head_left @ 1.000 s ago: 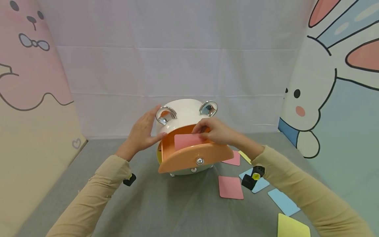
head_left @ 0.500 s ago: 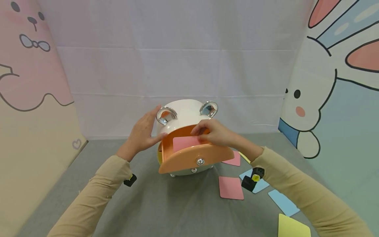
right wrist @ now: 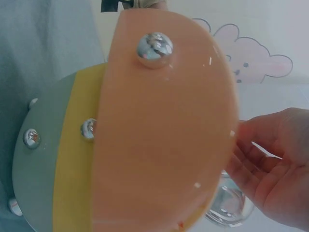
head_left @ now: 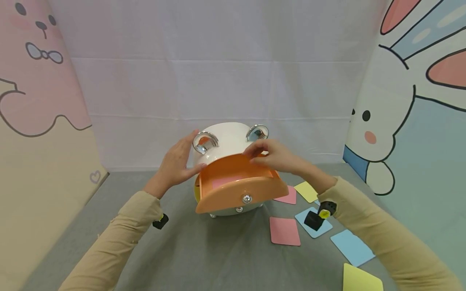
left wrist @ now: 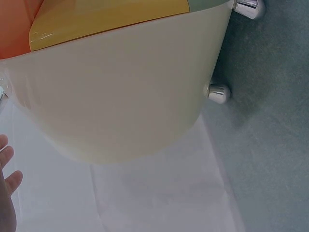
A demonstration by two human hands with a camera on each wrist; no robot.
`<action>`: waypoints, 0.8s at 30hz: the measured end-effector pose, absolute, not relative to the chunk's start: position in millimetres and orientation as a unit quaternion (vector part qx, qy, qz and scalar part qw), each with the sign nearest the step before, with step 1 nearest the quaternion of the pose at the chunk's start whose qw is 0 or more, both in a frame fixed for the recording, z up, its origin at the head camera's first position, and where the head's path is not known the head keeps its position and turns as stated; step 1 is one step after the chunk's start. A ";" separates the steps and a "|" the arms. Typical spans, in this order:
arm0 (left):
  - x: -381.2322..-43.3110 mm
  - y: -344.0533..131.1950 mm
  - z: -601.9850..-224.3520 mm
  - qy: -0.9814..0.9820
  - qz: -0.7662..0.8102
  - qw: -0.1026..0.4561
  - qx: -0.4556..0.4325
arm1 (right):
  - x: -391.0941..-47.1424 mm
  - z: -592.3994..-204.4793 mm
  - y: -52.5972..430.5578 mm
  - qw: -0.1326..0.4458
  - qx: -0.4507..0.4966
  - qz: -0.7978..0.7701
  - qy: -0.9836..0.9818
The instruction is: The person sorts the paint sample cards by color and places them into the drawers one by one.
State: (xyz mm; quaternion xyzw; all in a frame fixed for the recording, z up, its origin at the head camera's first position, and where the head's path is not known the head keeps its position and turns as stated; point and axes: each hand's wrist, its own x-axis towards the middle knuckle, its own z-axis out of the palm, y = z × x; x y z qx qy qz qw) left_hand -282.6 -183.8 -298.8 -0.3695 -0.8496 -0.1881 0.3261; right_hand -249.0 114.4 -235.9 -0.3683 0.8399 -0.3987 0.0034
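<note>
A small rounded cabinet with a white body and chrome ear-like rings stands on the grey cloth. Its orange top drawer is pulled out, and a pink card lies inside, partly hidden by the drawer front. My left hand rests against the cabinet's left side, fingers extended, thumb at the upper front edge. Above the drawer's right part hovers my right hand, fingers loosely bent, holding nothing. In the right wrist view the orange drawer front hides its inside; a yellow drawer and green drawer sit below.
Right of the cabinet lie pink cards, blue cards and yellow cards, spread over the grey cloth. A white curtain hangs behind, with printed cartoon panels on both sides.
My right hand has let go of the pink card and risen up and to the right. The card has sunk lower into the drawer. The left hand stays where it was.
</note>
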 end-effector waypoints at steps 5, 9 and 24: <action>-283.2 -184.2 -299.9 -0.850 -0.189 0.327 -0.367 | -248.8 -229.6 132.7 0.003 -0.342 -0.398 0.851; -283.1 -183.6 -300.2 -0.851 -0.190 0.327 -0.365 | -246.6 -229.7 152.0 -0.008 -0.309 -0.397 0.864; -282.9 -184.0 -300.8 -0.851 -0.193 0.326 -0.364 | -236.7 -282.1 218.0 -0.001 -0.234 -0.395 0.888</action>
